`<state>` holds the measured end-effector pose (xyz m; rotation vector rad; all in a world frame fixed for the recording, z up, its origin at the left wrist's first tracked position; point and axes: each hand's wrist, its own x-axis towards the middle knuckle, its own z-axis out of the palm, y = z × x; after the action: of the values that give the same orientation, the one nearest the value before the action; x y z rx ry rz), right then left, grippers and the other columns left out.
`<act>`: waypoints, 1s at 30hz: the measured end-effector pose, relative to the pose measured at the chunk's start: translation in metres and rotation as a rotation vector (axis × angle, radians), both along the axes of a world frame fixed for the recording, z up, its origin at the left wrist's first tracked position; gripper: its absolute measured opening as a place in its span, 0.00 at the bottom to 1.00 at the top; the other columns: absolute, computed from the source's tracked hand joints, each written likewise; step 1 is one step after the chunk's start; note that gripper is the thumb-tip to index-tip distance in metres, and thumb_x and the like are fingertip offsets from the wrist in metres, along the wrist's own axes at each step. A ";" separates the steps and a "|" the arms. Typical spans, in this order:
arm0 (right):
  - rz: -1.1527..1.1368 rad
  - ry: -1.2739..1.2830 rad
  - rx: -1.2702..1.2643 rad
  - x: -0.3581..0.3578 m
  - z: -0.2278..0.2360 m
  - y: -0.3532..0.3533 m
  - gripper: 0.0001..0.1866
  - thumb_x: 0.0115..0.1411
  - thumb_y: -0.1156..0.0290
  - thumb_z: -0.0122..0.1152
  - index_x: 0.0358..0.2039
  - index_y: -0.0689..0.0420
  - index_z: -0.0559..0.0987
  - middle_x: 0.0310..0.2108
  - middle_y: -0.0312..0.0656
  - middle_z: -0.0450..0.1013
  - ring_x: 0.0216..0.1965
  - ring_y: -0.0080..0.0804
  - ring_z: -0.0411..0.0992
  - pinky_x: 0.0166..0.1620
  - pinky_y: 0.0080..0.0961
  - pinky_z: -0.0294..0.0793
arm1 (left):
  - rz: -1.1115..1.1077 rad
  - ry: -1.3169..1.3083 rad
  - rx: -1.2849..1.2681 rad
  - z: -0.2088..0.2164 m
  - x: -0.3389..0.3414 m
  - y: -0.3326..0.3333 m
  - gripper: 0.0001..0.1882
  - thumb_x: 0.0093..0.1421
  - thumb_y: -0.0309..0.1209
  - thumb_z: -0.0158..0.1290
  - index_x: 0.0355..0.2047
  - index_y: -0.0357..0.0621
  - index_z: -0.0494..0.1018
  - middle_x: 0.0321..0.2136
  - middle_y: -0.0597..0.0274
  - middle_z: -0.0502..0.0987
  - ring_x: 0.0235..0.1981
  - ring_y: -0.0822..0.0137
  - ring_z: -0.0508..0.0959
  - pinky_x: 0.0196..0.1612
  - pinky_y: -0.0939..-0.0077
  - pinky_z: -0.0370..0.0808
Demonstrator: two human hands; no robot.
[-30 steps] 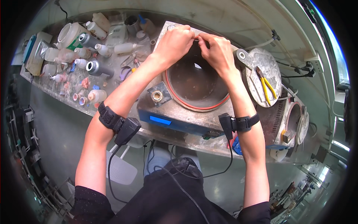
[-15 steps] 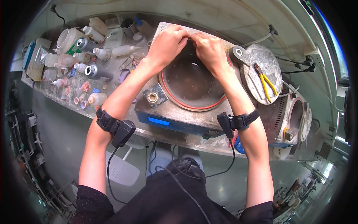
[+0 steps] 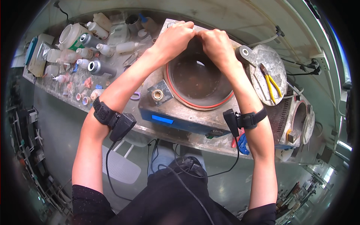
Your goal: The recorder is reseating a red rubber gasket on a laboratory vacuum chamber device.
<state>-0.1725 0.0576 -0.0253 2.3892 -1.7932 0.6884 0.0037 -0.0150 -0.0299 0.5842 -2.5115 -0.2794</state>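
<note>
My left hand [image 3: 175, 39] and my right hand [image 3: 216, 44] meet above the far rim of a round, deep chamber [image 3: 195, 84] set in a metal box [image 3: 180, 119] with a blue front. Both are closed, fingertips pinched close together, knuckles up. Whatever lies between the fingers is too small or hidden to name. A red sealing ring [image 3: 198, 105] runs round the chamber's mouth. At the box's near left corner sits a square plate with a brass fitting [image 3: 157, 95].
On the right, yellow-handled pliers [image 3: 271, 84] lie on a round grey lid [image 3: 264, 56] beside a metal hinge arm [image 3: 244, 53]. Several bottles [image 3: 99, 68] and a white bucket [image 3: 71, 36] crowd the bench's left. A second chambered box [image 3: 290, 123] stands at the right.
The view has shifted slightly, so bench and box appear a little to the right. My hands stay together at the far rim, with the fingers slightly repositioned.
</note>
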 end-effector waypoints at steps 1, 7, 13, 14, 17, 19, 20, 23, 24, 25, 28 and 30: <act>-0.006 -0.022 -0.012 -0.001 0.003 -0.002 0.05 0.55 0.78 0.62 0.28 0.59 0.85 0.26 0.53 0.80 0.31 0.49 0.82 0.37 0.41 0.84 | -0.019 0.009 0.007 0.000 0.000 -0.001 0.13 0.59 0.18 0.53 0.41 0.39 0.83 0.32 0.52 0.77 0.39 0.51 0.80 0.45 0.58 0.78; -0.091 -0.184 0.001 -0.012 0.011 -0.003 0.03 0.55 0.71 0.70 0.31 0.52 0.89 0.26 0.44 0.82 0.33 0.47 0.82 0.39 0.42 0.81 | -0.024 -0.017 0.056 0.001 0.000 -0.001 0.13 0.59 0.17 0.54 0.42 0.39 0.83 0.32 0.53 0.77 0.39 0.51 0.80 0.45 0.58 0.78; -0.293 -0.481 0.269 -0.011 0.011 -0.007 0.10 0.56 0.66 0.76 0.36 0.57 0.89 0.26 0.40 0.82 0.28 0.28 0.80 0.36 0.29 0.78 | -0.052 -0.045 0.056 0.002 0.003 -0.005 0.12 0.60 0.18 0.56 0.43 0.37 0.83 0.34 0.52 0.76 0.40 0.52 0.79 0.45 0.59 0.77; -0.300 -0.479 0.271 -0.012 0.009 -0.007 0.10 0.56 0.66 0.76 0.36 0.57 0.89 0.26 0.40 0.82 0.28 0.28 0.80 0.36 0.29 0.78 | -0.069 -0.028 0.054 0.002 0.002 -0.003 0.13 0.60 0.18 0.56 0.44 0.37 0.83 0.34 0.52 0.75 0.40 0.52 0.79 0.46 0.59 0.76; -0.265 -0.572 0.281 -0.013 0.008 -0.007 0.10 0.57 0.68 0.76 0.36 0.59 0.89 0.25 0.39 0.82 0.27 0.22 0.77 0.34 0.26 0.77 | -0.071 -0.025 0.081 0.002 0.005 -0.001 0.13 0.59 0.17 0.56 0.45 0.37 0.83 0.35 0.52 0.75 0.40 0.53 0.78 0.46 0.59 0.76; -0.287 -0.650 0.323 -0.009 0.010 -0.005 0.09 0.57 0.70 0.75 0.36 0.60 0.89 0.25 0.39 0.83 0.27 0.21 0.77 0.34 0.25 0.77 | -0.052 -0.007 0.059 -0.001 0.006 0.002 0.13 0.60 0.17 0.56 0.44 0.37 0.83 0.34 0.51 0.75 0.40 0.52 0.78 0.46 0.59 0.76; -0.287 -0.648 0.323 -0.009 0.010 -0.005 0.09 0.57 0.70 0.75 0.36 0.60 0.89 0.25 0.39 0.83 0.27 0.21 0.77 0.34 0.25 0.77 | -0.036 0.015 0.036 -0.002 0.005 0.003 0.13 0.60 0.17 0.56 0.44 0.36 0.83 0.34 0.51 0.76 0.40 0.51 0.79 0.46 0.59 0.76; -0.327 -0.647 0.291 -0.008 0.009 -0.003 0.08 0.58 0.71 0.75 0.36 0.60 0.89 0.26 0.39 0.83 0.27 0.21 0.77 0.34 0.25 0.77 | -0.057 0.083 0.060 0.000 0.003 0.004 0.12 0.60 0.17 0.56 0.43 0.37 0.83 0.34 0.50 0.77 0.39 0.50 0.80 0.45 0.58 0.77; -0.332 -0.666 0.297 -0.009 0.008 -0.002 0.08 0.58 0.70 0.75 0.37 0.59 0.89 0.26 0.39 0.83 0.27 0.21 0.77 0.35 0.25 0.77 | -0.060 0.084 0.061 0.002 0.002 0.007 0.12 0.60 0.17 0.56 0.43 0.37 0.83 0.34 0.50 0.77 0.39 0.50 0.80 0.45 0.58 0.77; -0.337 -0.685 0.303 -0.010 0.008 -0.002 0.08 0.58 0.70 0.75 0.37 0.59 0.89 0.26 0.39 0.83 0.27 0.21 0.77 0.35 0.24 0.77 | -0.019 0.086 0.081 0.003 0.002 0.010 0.11 0.60 0.18 0.56 0.42 0.36 0.83 0.34 0.50 0.77 0.39 0.49 0.80 0.45 0.57 0.77; -0.329 -0.676 0.284 -0.002 0.009 -0.002 0.09 0.58 0.70 0.75 0.38 0.59 0.89 0.27 0.39 0.83 0.28 0.21 0.78 0.35 0.25 0.78 | 0.047 0.054 0.054 -0.003 0.003 0.012 0.10 0.60 0.19 0.56 0.41 0.35 0.83 0.34 0.49 0.78 0.40 0.49 0.80 0.46 0.56 0.77; -0.335 -0.688 0.273 -0.002 0.006 0.000 0.09 0.58 0.71 0.75 0.38 0.59 0.89 0.27 0.40 0.83 0.28 0.22 0.78 0.35 0.25 0.78 | 0.069 0.027 -0.002 -0.002 0.000 0.011 0.10 0.60 0.20 0.57 0.41 0.34 0.82 0.34 0.49 0.77 0.41 0.49 0.80 0.46 0.56 0.77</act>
<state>-0.1747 0.0572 -0.0188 2.0337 -2.6121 1.4161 0.0039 -0.0038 -0.0321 0.6600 -2.4596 -0.2576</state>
